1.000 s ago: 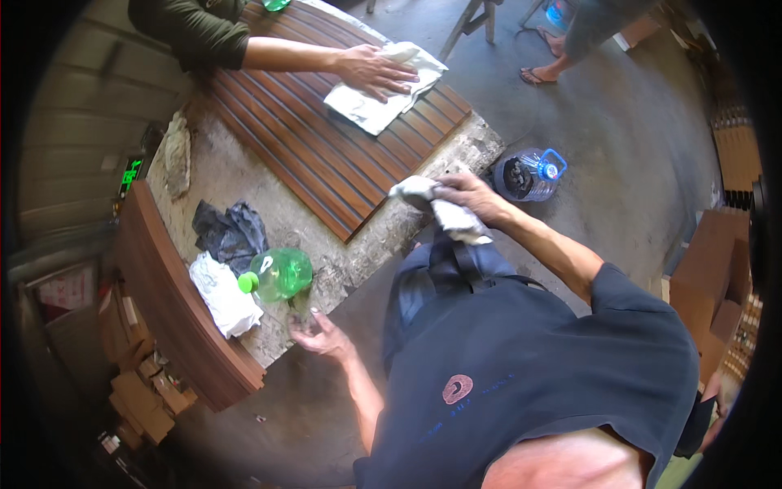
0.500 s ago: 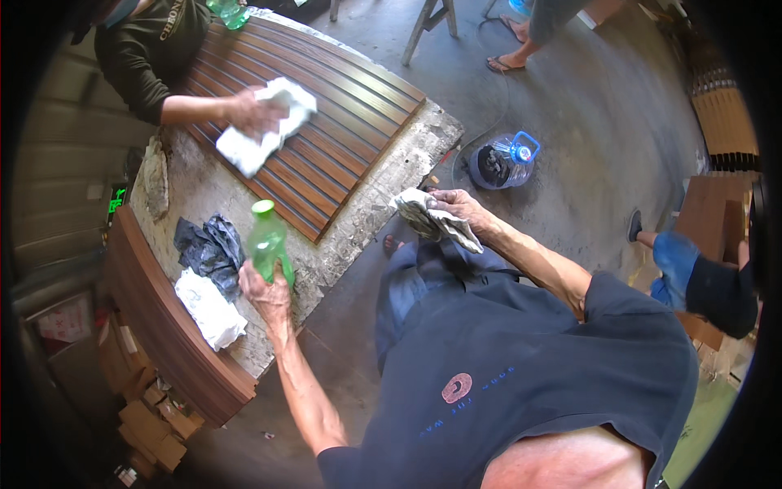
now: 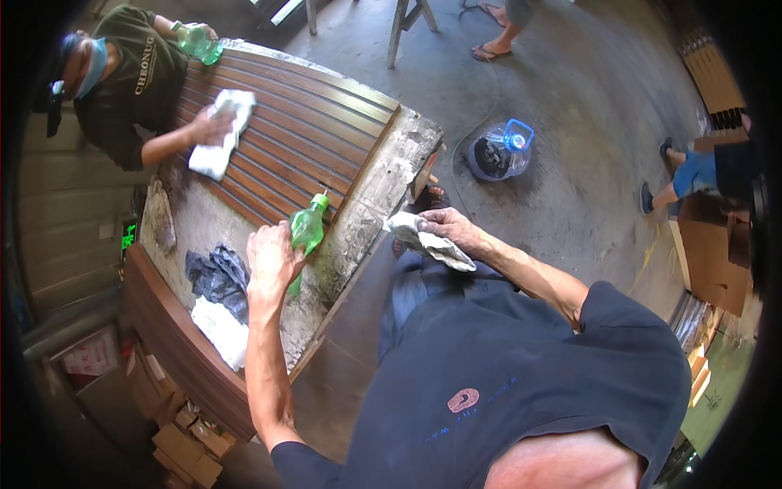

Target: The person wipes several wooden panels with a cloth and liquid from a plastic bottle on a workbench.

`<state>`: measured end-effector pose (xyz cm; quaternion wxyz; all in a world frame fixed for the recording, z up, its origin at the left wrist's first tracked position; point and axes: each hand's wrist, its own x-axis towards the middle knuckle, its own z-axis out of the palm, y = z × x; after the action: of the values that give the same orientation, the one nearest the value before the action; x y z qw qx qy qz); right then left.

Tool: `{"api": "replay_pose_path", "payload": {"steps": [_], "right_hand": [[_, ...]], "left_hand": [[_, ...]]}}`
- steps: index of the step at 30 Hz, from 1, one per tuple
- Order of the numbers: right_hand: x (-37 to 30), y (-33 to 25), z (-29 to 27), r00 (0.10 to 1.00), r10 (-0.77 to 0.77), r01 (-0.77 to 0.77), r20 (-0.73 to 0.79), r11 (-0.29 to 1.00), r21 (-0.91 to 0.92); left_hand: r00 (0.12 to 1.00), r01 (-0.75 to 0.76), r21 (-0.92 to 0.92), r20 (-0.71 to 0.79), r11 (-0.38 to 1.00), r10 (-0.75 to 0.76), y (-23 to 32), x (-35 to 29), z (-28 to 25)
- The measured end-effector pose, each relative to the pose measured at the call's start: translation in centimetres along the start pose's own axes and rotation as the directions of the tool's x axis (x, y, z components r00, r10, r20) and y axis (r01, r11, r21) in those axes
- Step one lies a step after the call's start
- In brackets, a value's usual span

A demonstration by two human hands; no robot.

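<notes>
My left hand (image 3: 275,254) is wrapped round a green plastic bottle (image 3: 309,229), tilted with its green cap up and to the right, at the near corner of a grooved brown wood panel (image 3: 297,134). A thin spout seems to stick up from the cap. In my right hand (image 3: 458,231) is a crumpled whitish cloth (image 3: 444,251), held in front of my body off the table's edge. Across the panel, a co-worker's hand (image 3: 210,128) presses a white cloth (image 3: 215,160) on the slats. Their other hand is at another green bottle (image 3: 199,45).
The panel lies on a worn, stained table (image 3: 383,189). Dark rags (image 3: 218,275) and a white cloth (image 3: 220,330) lie at its left end, beside curved brown boards (image 3: 175,326). A clear jug with a blue handle (image 3: 498,152) stands on the floor. Other people's legs show farther off.
My left hand has carried the bottle up and right, tilting it over the panel's near corner. The co-worker's cloth has slid left across the slats. My right hand still holds its cloth.
</notes>
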<state>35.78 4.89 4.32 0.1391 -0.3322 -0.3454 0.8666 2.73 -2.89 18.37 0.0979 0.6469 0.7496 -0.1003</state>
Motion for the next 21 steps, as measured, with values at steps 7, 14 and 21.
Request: {"api": "replay_pose_path", "payload": {"steps": [7,14,21], "right_hand": [[0.3,0.1,0.3,0.999,-0.038,0.038,-0.039,0.999,-0.002],[0.6,-0.2,0.1,0.998,-0.052,0.051,-0.036,0.998,-0.031],[0.9,-0.8,-0.1,0.997,-0.047,0.049,-0.062,0.998,0.032]], "left_hand": [[0.994,-0.064,-0.044,0.086,0.997,0.067,3.0,7.4,-2.8],[0.997,-0.078,-0.069,-0.024,0.995,0.076,1.2,7.9,-4.0],[0.981,-0.008,0.012,0.193,1.000,0.005,-3.2,0.6,-3.5]]}}
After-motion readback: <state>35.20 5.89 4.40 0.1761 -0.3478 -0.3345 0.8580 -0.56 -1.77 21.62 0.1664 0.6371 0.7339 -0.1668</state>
